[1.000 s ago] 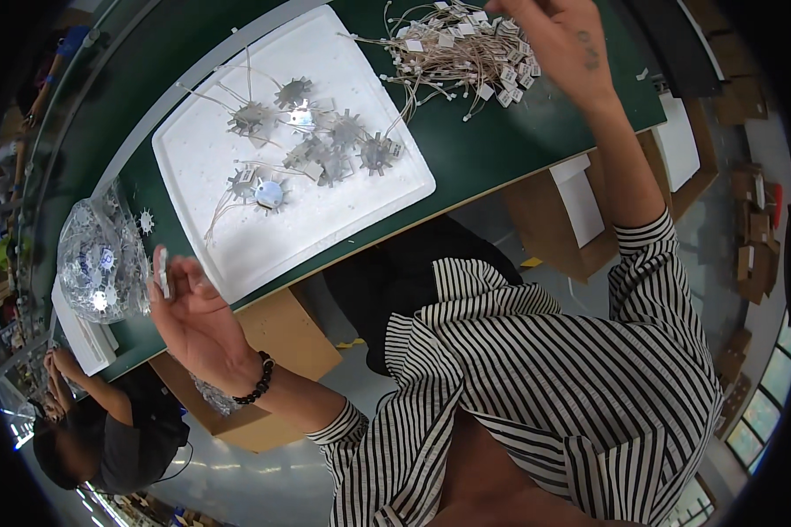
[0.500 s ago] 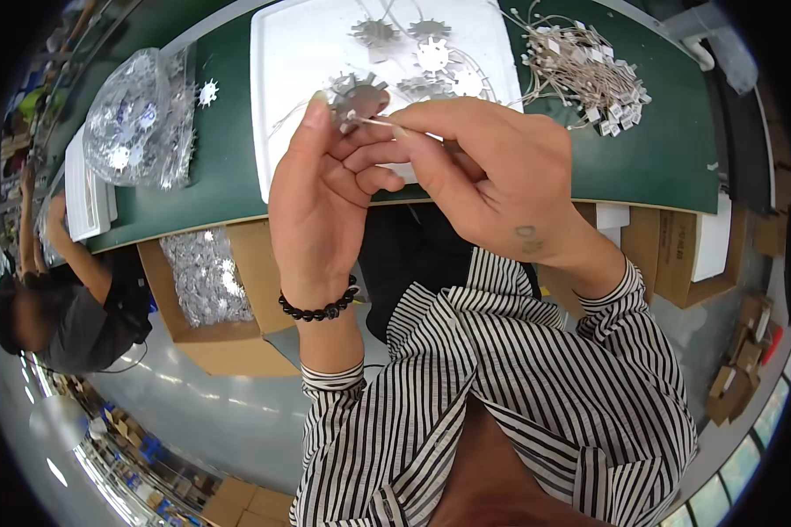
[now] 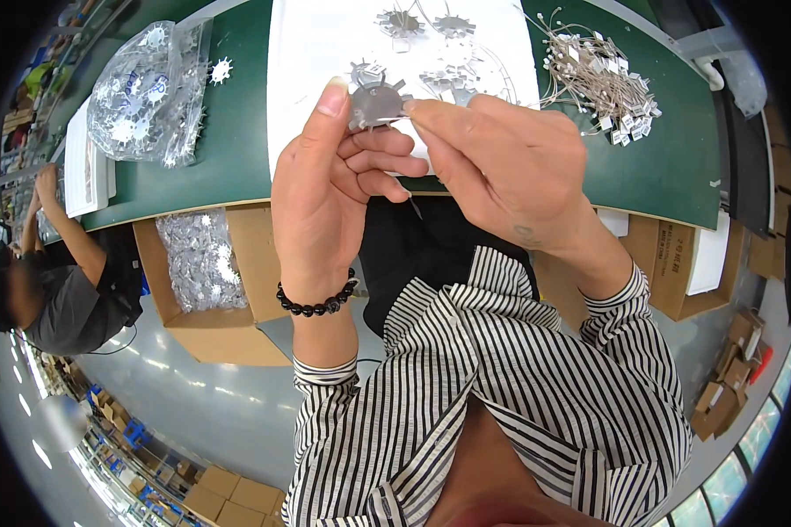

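My left hand (image 3: pixel 321 189) holds a grey metal disc (image 3: pixel 376 107) with short teeth round its rim. The thumb is at its left edge and the fingers curl beneath. At the disc's lower right, my right hand (image 3: pixel 523 162) pinches a thin white wire (image 3: pixel 395 120) between thumb and forefinger. Whether the wire is fixed to the disc I cannot tell. Both hands are raised over the near part of a white board (image 3: pixel 294 57). Beyond them lie several more toothed discs (image 3: pixel 455 26) with thin wires.
Right of the board, a heap of wires with white tags (image 3: pixel 602 79) covers part of the green table (image 3: pixel 668 167). A clear bag of discs (image 3: pixel 141 105) and one loose disc (image 3: pixel 221 70) lie left. Below stands an open carton (image 3: pixel 268 263). A co-worker (image 3: pixel 79 303) sits far left.
The disc has tilted to show more of its face. My right fingertips have come up against its right edge, and less of the wire shows. The whole view has shifted slightly.
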A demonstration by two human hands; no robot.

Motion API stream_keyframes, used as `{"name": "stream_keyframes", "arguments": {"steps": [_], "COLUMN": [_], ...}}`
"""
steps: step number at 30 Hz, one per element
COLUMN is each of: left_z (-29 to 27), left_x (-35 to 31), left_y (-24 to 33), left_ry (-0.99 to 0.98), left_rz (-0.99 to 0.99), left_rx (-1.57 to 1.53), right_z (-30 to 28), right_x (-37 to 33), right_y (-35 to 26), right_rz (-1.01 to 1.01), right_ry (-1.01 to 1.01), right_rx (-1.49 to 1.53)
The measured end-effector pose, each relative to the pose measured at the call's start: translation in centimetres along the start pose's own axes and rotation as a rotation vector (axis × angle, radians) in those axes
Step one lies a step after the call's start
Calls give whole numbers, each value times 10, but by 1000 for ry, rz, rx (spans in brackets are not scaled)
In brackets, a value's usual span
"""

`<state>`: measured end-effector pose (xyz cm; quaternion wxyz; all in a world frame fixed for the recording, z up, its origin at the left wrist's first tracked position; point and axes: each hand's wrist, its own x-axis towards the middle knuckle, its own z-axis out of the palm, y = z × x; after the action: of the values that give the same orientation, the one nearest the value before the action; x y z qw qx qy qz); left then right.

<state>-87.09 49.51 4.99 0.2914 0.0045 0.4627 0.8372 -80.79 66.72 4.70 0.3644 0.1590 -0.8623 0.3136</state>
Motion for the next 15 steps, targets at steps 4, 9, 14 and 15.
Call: {"name": "stream_keyframes", "arguments": {"steps": [4, 9, 14, 15], "left_z": [0, 4, 4, 4], "left_x": [-1, 0, -2, -3], "left_y": [1, 1, 5, 5], "left_ry": [31, 80, 93, 92], "left_rz": [11, 28, 11, 4], "left_rx": [53, 123, 211, 233], "right_z": [-1, -2, -8, -9], "right_x": [3, 3, 8, 9], "right_y": [-1, 1, 2, 2], "right_rz": [-36, -96, -137, -145], "right_ry": [4, 0, -31, -41], "right_rx": [-63, -123, -186, -204]}}
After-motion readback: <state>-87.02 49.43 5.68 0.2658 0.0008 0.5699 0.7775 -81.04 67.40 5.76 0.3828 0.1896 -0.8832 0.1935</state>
